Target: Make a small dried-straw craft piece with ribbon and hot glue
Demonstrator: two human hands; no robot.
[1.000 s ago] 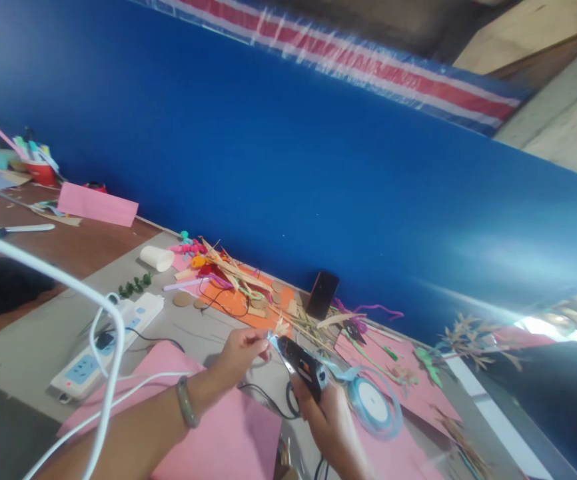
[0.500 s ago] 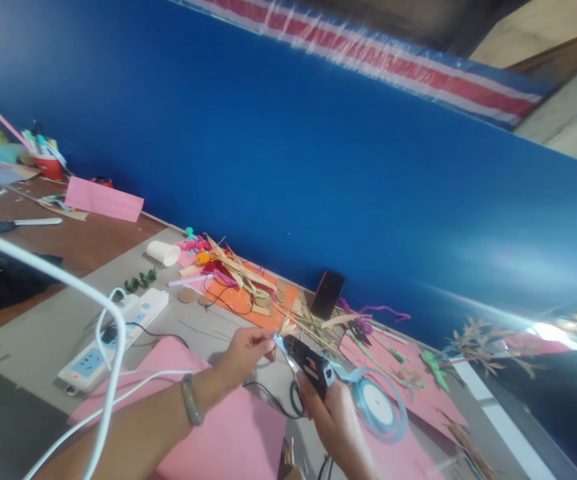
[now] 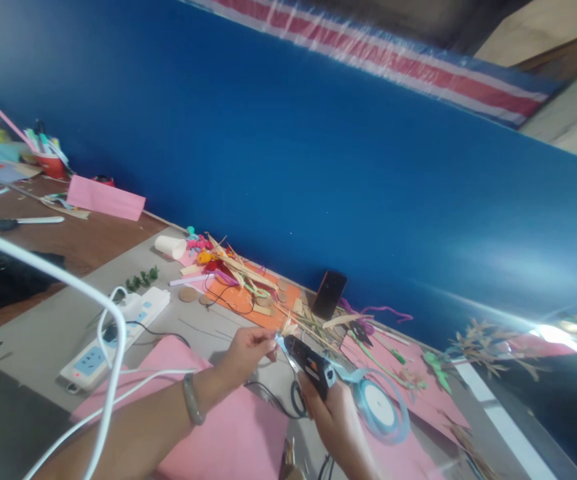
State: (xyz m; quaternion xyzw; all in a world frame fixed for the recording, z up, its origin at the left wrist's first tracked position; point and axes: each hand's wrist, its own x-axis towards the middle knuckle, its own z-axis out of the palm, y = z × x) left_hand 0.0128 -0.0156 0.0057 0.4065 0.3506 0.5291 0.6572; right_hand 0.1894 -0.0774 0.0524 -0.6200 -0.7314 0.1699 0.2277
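Observation:
My right hand (image 3: 336, 417) is wrapped round a black glue gun (image 3: 311, 360), its nozzle pointing up and left. The nozzle meets a light blue ribbon end (image 3: 279, 341), which my left hand (image 3: 251, 353) pinches between thumb and fingertips. A pale, straw-coloured piece (image 3: 288, 325) shows just above the ribbon; whether it is held too I cannot tell. Scissors (image 3: 297, 400) with dark handles lie under the glue gun, partly hidden by it. To the right of my right hand rests a spool of light blue ribbon (image 3: 378, 405), a loose loop round it.
A white power strip (image 3: 118, 340) and white cable (image 3: 113, 373) occupy the left. Pink sheets (image 3: 228, 433) lie under my arms. Behind are an orange sheet (image 3: 218, 297) with craft scraps, a paper cup (image 3: 170, 247) and a phone (image 3: 329, 295) against the blue wall (image 3: 288, 147).
The paper cup on its side has shifted slightly right, towards the coloured scraps. Both hands keep the same hold, and the view has moved very little.

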